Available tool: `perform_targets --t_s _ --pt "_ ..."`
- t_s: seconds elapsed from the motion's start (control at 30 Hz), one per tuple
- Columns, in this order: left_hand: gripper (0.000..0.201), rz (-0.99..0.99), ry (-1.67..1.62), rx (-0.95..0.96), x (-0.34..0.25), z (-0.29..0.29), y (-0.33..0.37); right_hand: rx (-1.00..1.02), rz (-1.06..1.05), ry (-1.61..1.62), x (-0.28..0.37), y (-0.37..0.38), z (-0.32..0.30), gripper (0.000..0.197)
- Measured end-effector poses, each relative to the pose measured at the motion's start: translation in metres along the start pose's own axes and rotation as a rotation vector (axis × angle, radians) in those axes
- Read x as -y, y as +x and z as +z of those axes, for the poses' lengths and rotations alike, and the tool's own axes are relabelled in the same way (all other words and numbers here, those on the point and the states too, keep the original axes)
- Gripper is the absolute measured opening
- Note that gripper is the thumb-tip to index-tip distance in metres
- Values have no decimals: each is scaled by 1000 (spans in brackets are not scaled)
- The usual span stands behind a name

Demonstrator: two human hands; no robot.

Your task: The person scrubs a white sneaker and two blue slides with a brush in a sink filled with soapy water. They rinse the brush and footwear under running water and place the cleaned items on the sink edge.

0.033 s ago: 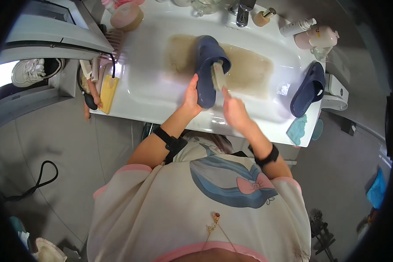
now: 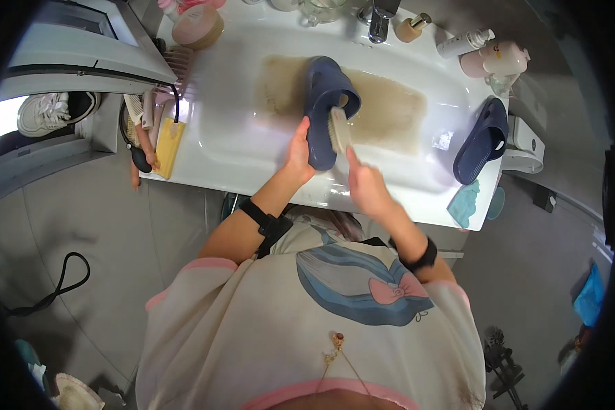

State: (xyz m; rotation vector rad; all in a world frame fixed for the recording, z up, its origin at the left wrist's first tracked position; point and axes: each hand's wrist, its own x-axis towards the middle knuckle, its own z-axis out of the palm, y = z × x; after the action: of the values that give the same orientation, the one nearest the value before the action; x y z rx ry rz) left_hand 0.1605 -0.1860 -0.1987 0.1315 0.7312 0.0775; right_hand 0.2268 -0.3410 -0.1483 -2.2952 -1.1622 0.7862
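Observation:
A dark blue slide slipper [image 2: 319, 116] is held over the basin by my left hand [image 2: 298, 152], its thumb on the footbed and its other fingers out of sight underneath. My right hand [image 2: 367, 183] is closed round the handle of a pale scrubbing brush [image 2: 339, 130]. The bristles press against the footbed's right side, just below the strap. Murky brownish water [image 2: 389, 109] lies in the bottom of the white sink [image 2: 232, 160]. The second blue slipper [image 2: 482, 140] rests on the sink's right rim, tilted.
At the back stand the tap [image 2: 379, 26], a small pump bottle [image 2: 413, 27] and several toiletries. A teal cloth [image 2: 465, 203] lies on the front right corner. On the left rim are a yellow cloth [image 2: 170, 149] and a pink comb-like rack [image 2: 178, 65].
The brush in my right hand has slid down the slipper's footbed, away from the strap toward me. My left hand and both slippers stay about where they were.

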Motion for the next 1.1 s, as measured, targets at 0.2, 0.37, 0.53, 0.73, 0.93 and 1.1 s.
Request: perform_targets --t_s 0.2,0.37,0.53,0.73,0.93,1.1 --pt "51 43 60 -59 15 3 4 46 84 -67 -2 0 -13 51" --pt "51 267 373 -238 20 4 9 24 117 -27 -38 50 -8 45" --pt "44 211 272 -202 -12 -11 -7 123 247 272 -46 22 -62 39" --pt "43 657 693 12 -10 -3 -30 -216 452 32 -110 48 -26 36" --pt "78 713 1931 -417 -33 -14 -24 -125 205 138 -111 49 8 37" --pt "93 945 2423 -471 -25 -5 -36 -173 386 249 -97 61 -22 41"
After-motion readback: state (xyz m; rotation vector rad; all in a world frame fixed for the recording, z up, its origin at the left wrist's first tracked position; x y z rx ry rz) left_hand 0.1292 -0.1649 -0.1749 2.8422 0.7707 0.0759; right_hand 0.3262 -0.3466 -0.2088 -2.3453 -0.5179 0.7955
